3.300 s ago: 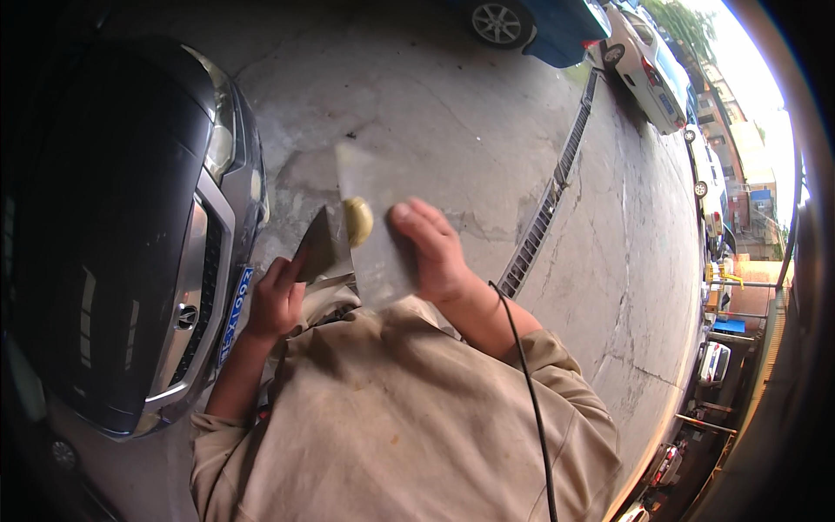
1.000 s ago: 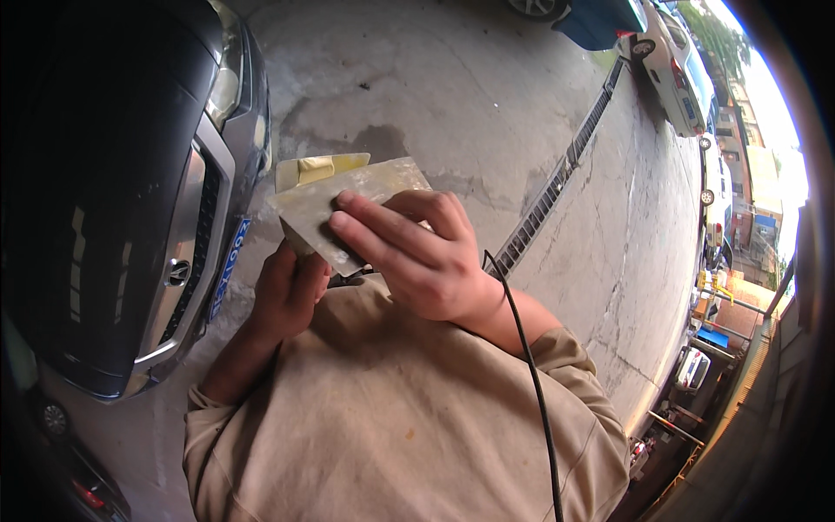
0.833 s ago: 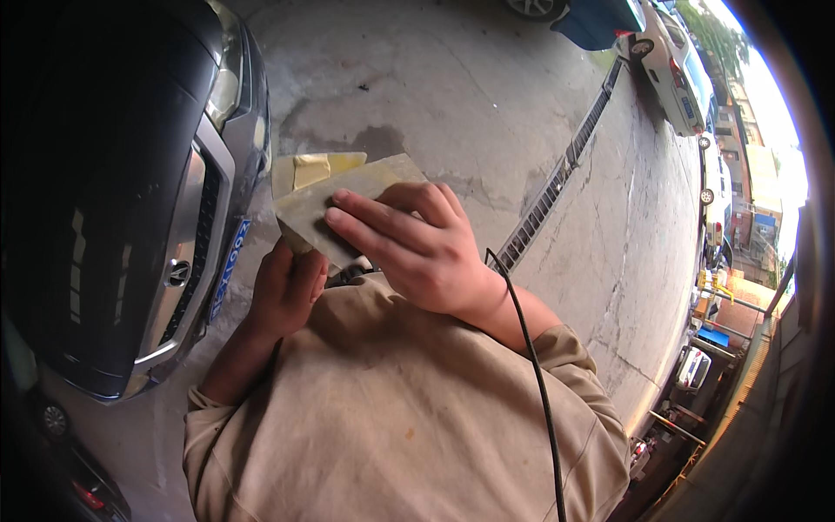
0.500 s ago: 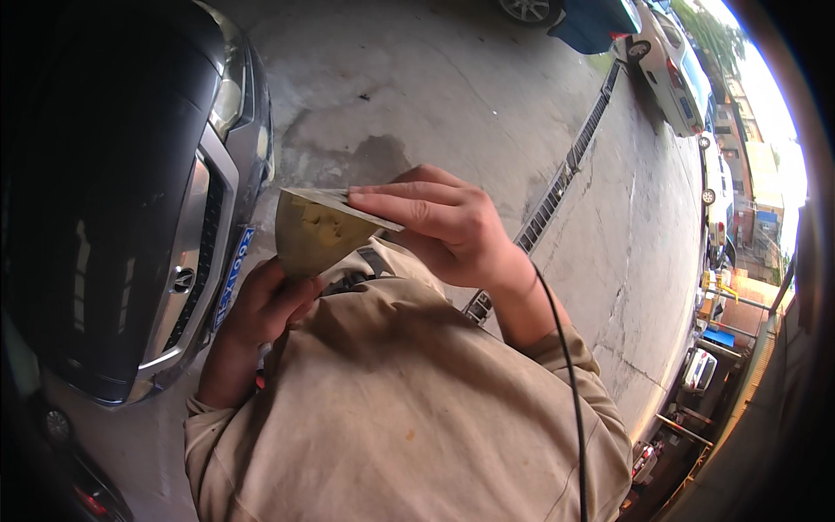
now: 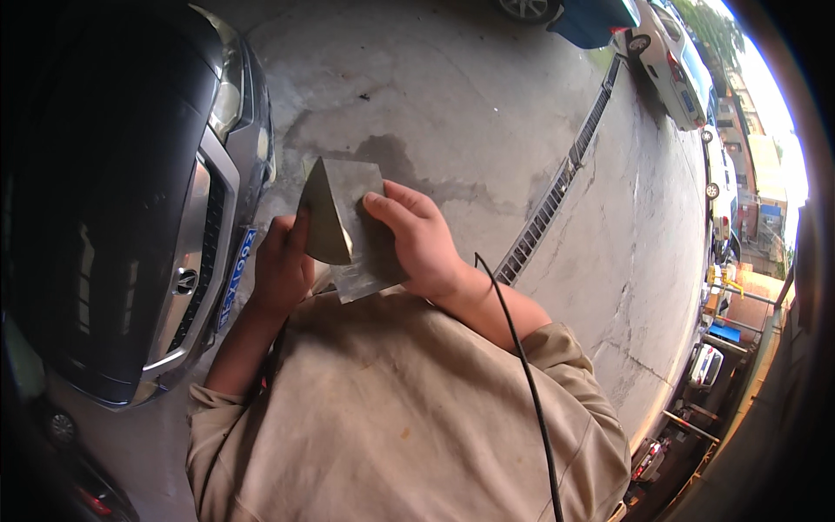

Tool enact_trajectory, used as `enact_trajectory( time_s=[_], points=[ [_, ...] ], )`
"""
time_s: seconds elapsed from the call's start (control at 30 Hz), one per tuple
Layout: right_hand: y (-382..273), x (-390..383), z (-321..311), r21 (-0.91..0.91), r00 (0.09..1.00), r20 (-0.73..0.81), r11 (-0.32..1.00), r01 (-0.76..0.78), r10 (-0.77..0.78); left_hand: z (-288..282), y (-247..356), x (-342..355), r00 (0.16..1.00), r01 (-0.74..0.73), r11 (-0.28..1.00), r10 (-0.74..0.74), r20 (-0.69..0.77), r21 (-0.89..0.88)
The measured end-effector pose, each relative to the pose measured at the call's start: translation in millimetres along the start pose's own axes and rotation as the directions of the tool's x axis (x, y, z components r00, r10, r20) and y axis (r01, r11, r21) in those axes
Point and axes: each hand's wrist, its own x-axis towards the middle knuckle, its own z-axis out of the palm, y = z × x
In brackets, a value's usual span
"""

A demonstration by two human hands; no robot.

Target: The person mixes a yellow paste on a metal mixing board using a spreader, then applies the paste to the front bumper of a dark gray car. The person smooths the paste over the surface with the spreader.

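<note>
My left hand point(image 5: 285, 261) is closed round the narrow part of a putty knife point(image 5: 323, 222) with a wide, flared metal blade. The blade stands steeply, its edge against or just over the face of a thin grey flat plate point(image 5: 374, 265); I cannot tell if they touch. A little pale yellowish paste point(image 5: 349, 245) shows by the blade's lower corner. My right hand point(image 5: 422, 239) grips the plate by its right side, thumb on top and the other fingers mostly hidden behind. Both tools are held in front of my chest.
To my left stands a dark car point(image 5: 104, 200) with its grille and headlight facing me. A drain grate point(image 5: 557, 187) crosses the concrete floor point(image 5: 461, 96) on the right. A thin black cable point(image 5: 532, 391) hangs over my right arm. Parked cars point(image 5: 665, 65) stand farther off.
The putty knife has turned from showing its paste-smeared face to standing edge-on over the plate. The plate has tilted from edge-on to face-up. My right hand has come lower and left.
</note>
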Motion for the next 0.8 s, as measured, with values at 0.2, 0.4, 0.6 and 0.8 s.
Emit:
enact_trajectory(
  time_s=[0.2,0.4,0.6,0.8],
  points=[
    [-23.9,-8.0,1.2,0.188,1.0,-0.015,0.982,0.006,-0.003,7.1,-14.0,-14.0,0.999,0.042,0.994,-0.041,-0.009,0.105],
    [-41.3,3.7,-15.1,-0.422,0.532,0.121,0.442,0.792,-0.838,-14.6,15.0,-6.2,0.708,0.702,0.269,-0.365,0.605,-0.66],
    [-47.8,10.6,-26.1,-0.53,0.43,0.734,-0.046,0.847,-0.526,-52.4,27.3,14.4,0.64,0.766,0.124,-0.234,0.732,-0.63],
    [-66.0,-3.9,-41.2,-0.728,0.692,0.671,-0.061,0.683,-0.266,-56.9,23.1,15.9,0.73,0.684,0.207,-0.205,0.652,-0.7]
  ],
)
